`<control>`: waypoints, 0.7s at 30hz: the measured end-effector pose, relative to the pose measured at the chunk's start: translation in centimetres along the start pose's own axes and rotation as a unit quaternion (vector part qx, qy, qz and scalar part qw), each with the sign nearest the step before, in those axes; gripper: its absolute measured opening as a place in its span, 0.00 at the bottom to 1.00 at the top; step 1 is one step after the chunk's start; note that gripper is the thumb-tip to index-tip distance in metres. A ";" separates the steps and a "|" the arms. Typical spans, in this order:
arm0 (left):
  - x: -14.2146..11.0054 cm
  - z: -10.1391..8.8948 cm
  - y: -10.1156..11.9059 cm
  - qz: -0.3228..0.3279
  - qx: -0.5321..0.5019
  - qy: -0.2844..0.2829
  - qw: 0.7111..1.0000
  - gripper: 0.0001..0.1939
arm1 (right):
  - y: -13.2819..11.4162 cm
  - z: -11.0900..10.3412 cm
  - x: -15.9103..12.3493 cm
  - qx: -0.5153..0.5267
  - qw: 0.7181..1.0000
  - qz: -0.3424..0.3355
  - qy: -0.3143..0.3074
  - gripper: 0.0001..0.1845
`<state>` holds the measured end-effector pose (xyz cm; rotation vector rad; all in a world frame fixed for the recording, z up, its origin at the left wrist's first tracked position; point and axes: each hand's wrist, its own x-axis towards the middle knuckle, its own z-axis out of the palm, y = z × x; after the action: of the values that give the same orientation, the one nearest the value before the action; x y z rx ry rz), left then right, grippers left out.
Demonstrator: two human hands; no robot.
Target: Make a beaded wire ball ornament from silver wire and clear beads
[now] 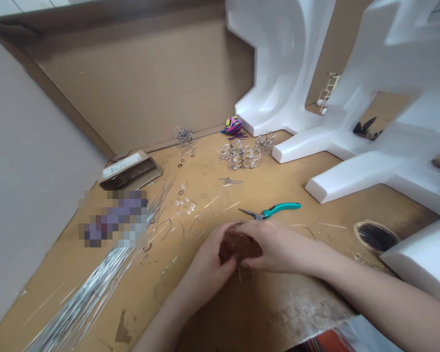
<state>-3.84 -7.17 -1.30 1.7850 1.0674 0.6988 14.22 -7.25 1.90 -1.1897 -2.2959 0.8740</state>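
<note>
"Hands, listed?"

"Two, bare: left hand [212, 259] and right hand [269, 244], curled fingers together about a thin wire [240, 275]; how firmly clamped, I cannot tell."

"Station?"

"Toward the tabletop's [293, 188] near edge. Just beyond: teal-handled pliers [275, 208]. Toward the left edge: metal wire bundle [91, 288]. Near the far edge: beaded wire forms [241, 155]"

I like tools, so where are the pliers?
In the head view, right of centre: the pliers lie on the table just beyond the right hand.
</note>
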 end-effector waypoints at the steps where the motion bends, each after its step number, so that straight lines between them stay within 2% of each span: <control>1: 0.0 -0.1 0.1 0.004 0.004 -0.007 1.000 0.25 | 0.1 0.0 0.1 0.006 1.000 -0.010 -0.001 0.15; 4: -0.2 -0.4 0.3 0.025 0.017 -0.024 0.999 0.28 | 0.6 -0.1 0.2 0.012 1.000 -0.017 0.000 0.12; 7: -0.4 -0.5 0.6 0.038 0.019 -0.044 0.998 0.32 | 0.7 -0.2 0.2 0.013 1.000 -0.009 0.008 0.14; 10: -0.4 -0.3 1.0 0.024 0.023 -0.045 0.998 0.32 | 0.8 -0.7 0.2 0.023 0.999 0.004 0.022 0.17; 12: -0.3 -0.3 1.1 0.012 0.034 -0.037 0.999 0.32 | 1.0 -1.2 0.3 0.024 0.998 0.027 0.058 0.14; 17: -0.3 -0.3 0.8 0.017 0.087 -0.020 0.996 0.32 | 2.0 -1.8 0.7 0.022 0.978 0.059 0.197 0.11; 21: -0.3 -0.4 0.7 0.015 0.096 -0.015 0.995 0.31 | 2.5 -1.8 0.9 0.043 0.967 0.072 0.239 0.10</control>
<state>-4.06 -7.43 -0.54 1.9739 1.1210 0.6024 16.27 -4.81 1.51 -1.3674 -1.7874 0.6405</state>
